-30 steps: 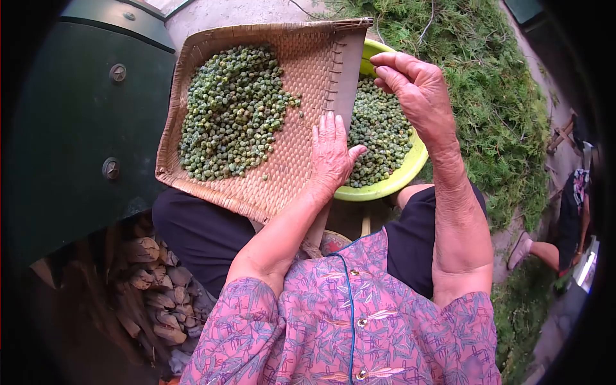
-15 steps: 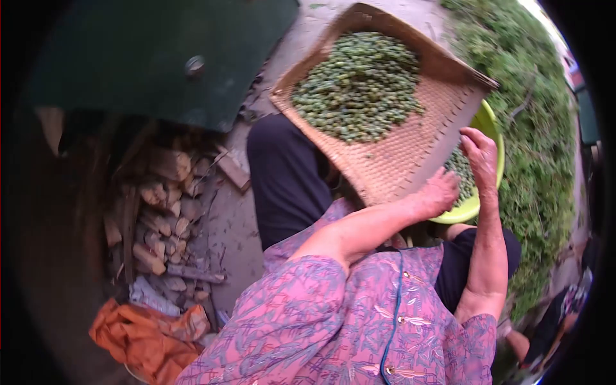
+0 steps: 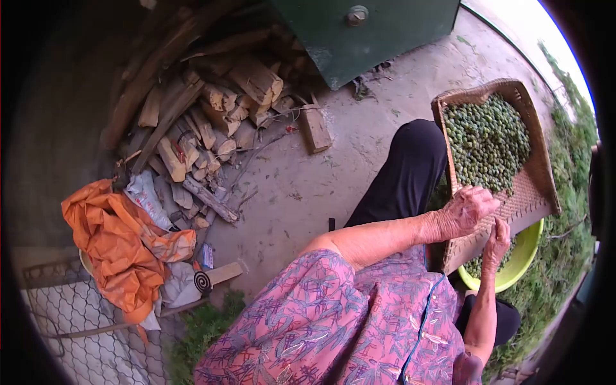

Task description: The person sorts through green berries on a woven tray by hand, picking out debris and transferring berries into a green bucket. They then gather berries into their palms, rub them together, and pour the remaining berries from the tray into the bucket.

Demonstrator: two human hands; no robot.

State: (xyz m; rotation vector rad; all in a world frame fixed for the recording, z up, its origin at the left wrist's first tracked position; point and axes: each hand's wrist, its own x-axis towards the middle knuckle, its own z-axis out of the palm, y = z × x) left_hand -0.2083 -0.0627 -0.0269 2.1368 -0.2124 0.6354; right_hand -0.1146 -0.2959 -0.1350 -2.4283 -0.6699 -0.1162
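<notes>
Gritty ground point(image 3: 289, 192), woven tray point(image 3: 534, 183), round green berries point(image 3: 486, 141), left hand point(image 3: 467, 210), fingers curled, right hand point(image 3: 496, 242), fingers pinched

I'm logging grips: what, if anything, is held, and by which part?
Cannot be told: the left hand and right hand are curled, any pinched thing unclear.

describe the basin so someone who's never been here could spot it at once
Find the woven tray heaped with small green fruits. The basin shows from under the tray's lower end. It is round and bright yellow-green, unlike the angular tan tray.
</notes>
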